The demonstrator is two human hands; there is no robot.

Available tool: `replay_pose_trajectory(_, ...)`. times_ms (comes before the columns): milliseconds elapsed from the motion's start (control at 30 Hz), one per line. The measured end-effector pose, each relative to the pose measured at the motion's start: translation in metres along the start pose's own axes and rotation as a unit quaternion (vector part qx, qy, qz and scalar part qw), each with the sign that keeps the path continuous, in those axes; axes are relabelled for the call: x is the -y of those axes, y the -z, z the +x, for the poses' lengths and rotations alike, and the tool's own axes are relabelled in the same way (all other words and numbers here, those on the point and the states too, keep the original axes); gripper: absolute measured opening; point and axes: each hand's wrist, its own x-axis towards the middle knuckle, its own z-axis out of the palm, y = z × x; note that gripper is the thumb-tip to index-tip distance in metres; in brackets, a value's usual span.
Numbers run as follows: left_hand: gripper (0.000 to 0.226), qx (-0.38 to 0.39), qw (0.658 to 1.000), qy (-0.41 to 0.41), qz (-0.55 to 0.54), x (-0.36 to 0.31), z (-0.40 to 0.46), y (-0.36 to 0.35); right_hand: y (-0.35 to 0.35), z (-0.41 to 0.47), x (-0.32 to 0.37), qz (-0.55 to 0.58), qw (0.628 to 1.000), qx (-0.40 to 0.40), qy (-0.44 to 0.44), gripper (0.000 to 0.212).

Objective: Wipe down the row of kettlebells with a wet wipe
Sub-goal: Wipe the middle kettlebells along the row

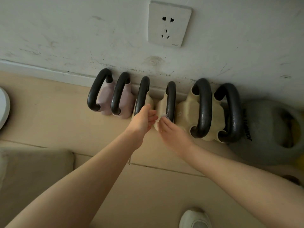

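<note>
Right hand (167, 129) pinches wet wipe (164, 116) against cream kettlebell (162, 106) handle.

Six kettlebells line the wall, black handles up: two pink kettlebells (105, 99) on the far side of the left fingers, four cream ones after them. The left hand (142, 119) reaches in with relaxed fingers, touching the near end of the third kettlebell's handle (141, 96). Just beside those fingertips, the right hand (171, 130) presses a small white wet wipe (164, 115) against the lower end of the fourth kettlebell's handle (170, 101), fingers curled onto it. Beyond the right knuckles sit the two larger cream kettlebells (189, 112), then a grey kettlebell (266, 129). A wall socket (169, 23) sits above the fingers; a white shoe (195, 218) below.
</note>
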Motion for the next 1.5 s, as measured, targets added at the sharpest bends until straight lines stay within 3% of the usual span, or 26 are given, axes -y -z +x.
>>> replay_pose_trajectory(100, 0.047, 0.001, 1.0, -0.002, -0.001, -0.001, 0.001, 0.001, 0.0, 0.007, -0.026, 0.084, 0.995, -0.057, -0.011, 0.043)
replay_pose_trajectory(167, 0.047, 0.0, 1.0, -0.002, 0.001, -0.001, 0.001, 0.001, -0.005, 0.008, -0.036, 0.186, 0.973, -0.097, -0.095, 0.049)
replay_pose_trajectory(267, 0.049, 0.004, 1.0, 0.004, 0.003, 0.001, 0.002, 0.001, -0.01, 0.001, -0.026, 0.415, 0.876, -0.143, -0.201, 0.055)
replay_pose_trajectory(333, 0.049, 0.012, 1.0, 0.013, 0.002, 0.003, 0.001, -0.002, -0.004, -0.003, -0.015, 0.596, 0.757, -0.124, -0.235, 0.064)
replay_pose_trajectory(433, 0.047, 0.017, 1.0, 0.015, -0.003, 0.005, -0.002, -0.01, 0.013, 0.0, 0.0, 0.796, 0.527, -0.106, -0.278, 0.068)
replay_pose_trajectory(567, 0.044, 0.022, 1.0, -0.004, 0.01, 0.006, -0.005, -0.017, 0.03, 0.004, 0.001, 0.896, 0.266, -0.101, -0.342, 0.059)
replay_pose_trajectory(633, 0.044, 0.03, 0.999, -0.008, 0.015, 0.006, -0.006, -0.017, 0.03, -0.001, 0.0, 0.912, 0.183, -0.103, -0.353, 0.05)
replay_pose_trajectory(900, 0.042, 0.046, 0.999, -0.006, 0.026, 0.005, -0.009, -0.018, 0.051, -0.006, 0.011, 0.937, 0.079, -0.052, -0.335, 0.062)
replay_pose_trajectory(1133, 0.046, 0.028, 0.999, -0.013, 0.038, 0.006, -0.008, -0.02, 0.045, -0.014, -0.005, 0.935, 0.056, -0.084, -0.34, 0.072)
replay_pose_trajectory(1333, 0.044, 0.013, 0.998, -0.016, 0.061, 0.002, -0.007, -0.023, 0.047, -0.008, 0.01, 0.933, 0.07, -0.083, -0.344, 0.063)
replay_pose_trajectory(1500, 0.047, 0.009, 0.999, -0.021, 0.038, 0.003, 0.0, -0.02, 0.032, -0.01, 0.004, 0.884, 0.151, -0.135, -0.421, 0.04)
